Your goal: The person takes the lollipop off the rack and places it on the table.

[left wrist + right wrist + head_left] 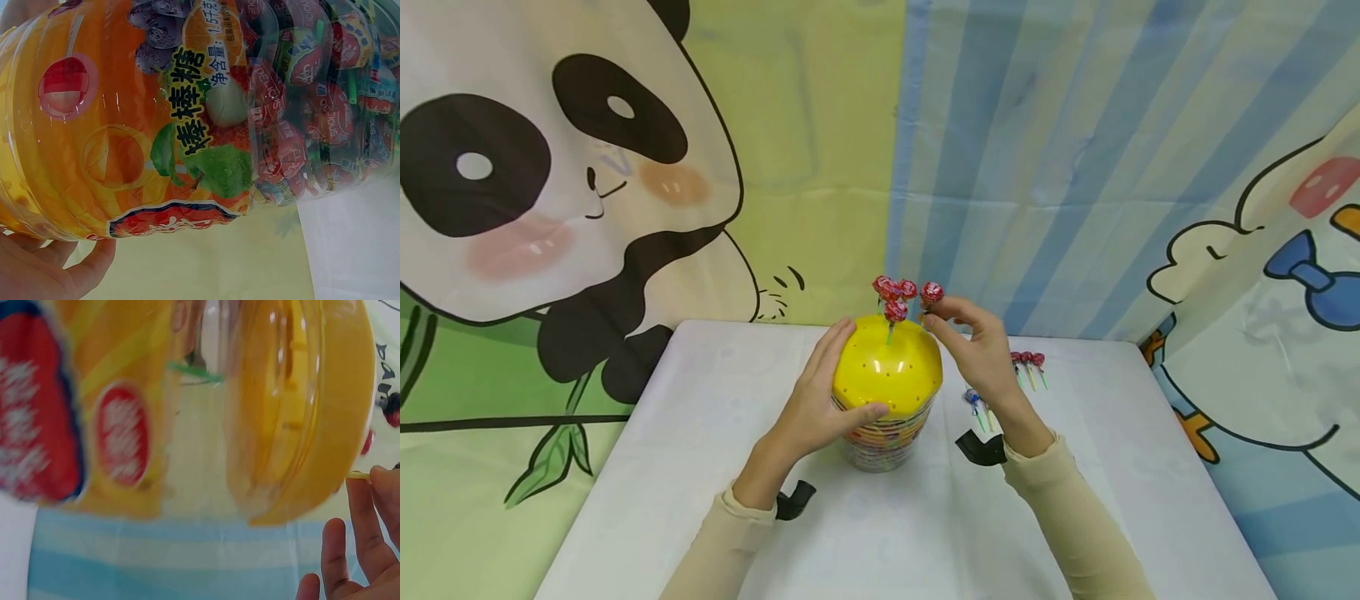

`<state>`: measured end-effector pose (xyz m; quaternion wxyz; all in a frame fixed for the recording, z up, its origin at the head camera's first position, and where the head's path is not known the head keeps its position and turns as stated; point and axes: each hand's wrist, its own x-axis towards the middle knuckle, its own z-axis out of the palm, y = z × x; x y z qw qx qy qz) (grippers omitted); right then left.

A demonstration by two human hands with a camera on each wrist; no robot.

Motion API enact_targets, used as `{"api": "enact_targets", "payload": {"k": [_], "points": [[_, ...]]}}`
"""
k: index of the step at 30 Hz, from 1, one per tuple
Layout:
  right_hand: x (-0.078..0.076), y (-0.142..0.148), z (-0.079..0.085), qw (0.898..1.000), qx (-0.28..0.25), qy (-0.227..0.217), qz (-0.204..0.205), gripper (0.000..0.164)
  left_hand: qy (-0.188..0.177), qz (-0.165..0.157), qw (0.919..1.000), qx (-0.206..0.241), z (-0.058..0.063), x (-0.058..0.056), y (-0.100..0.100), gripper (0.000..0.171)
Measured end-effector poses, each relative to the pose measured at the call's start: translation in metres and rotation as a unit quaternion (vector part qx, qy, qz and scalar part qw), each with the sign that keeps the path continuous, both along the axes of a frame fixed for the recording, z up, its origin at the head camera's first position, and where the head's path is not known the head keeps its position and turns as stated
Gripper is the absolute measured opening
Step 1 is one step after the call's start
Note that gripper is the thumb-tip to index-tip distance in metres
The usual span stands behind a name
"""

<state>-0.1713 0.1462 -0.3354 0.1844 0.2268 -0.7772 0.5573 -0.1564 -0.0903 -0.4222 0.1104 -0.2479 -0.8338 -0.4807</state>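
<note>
A clear plastic candy jar with a yellow lid (887, 375) stands on the table, its lid dotted with small holes. My left hand (812, 408) grips it near the top, thumb across the front of the lid and fingers round the left side. Fruit pictures cover the jar's label (134, 125), and wrapped lollipops (322, 115) fill the lower part. Between thumb and forefinger, my right hand (981, 354) pinches a red-wrapped lollipop (932, 292) upright over the lid's right edge. The yellow stick (358, 475) reaches close to the lid top. Several red lollipops (895, 312) stand in the lid.
Behind my right hand, a few red lollipops (1027, 360) lie in a row on the white table (647, 500). Blue-wrapped lollipops (972, 397) lie nearer, partly hidden by the right wrist. A printed cloth backdrop (820, 167) hangs behind the table.
</note>
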Motion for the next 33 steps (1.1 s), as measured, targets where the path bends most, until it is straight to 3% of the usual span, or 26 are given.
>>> {"api": "enact_targets", "payload": {"k": [8, 16, 25, 33], "points": [[0.003, 0.039, -0.03, 0.997, 0.022, -0.049, -0.051, 0.015, 0.004, 0.009, 0.9999, -0.005, 0.0, 0.0, 0.0, 0.106], [-0.014, 0.098, -0.112, 0.986, 0.055, -0.101, -0.119, 0.021, -0.004, 0.008, 1.0, -0.001, 0.0, 0.0, 0.0, 0.107], [-0.011, 0.136, -0.174, 0.959, 0.13, -0.178, -0.177, 0.027, 0.001, 0.007, 1.0, 0.003, -0.001, -0.001, 0.001, 0.106], [-0.015, 0.147, -0.203, 0.934, 0.178, -0.215, -0.223, 0.022, 0.002, 0.002, 1.0, 0.005, -0.002, -0.001, 0.001, 0.106]]}}
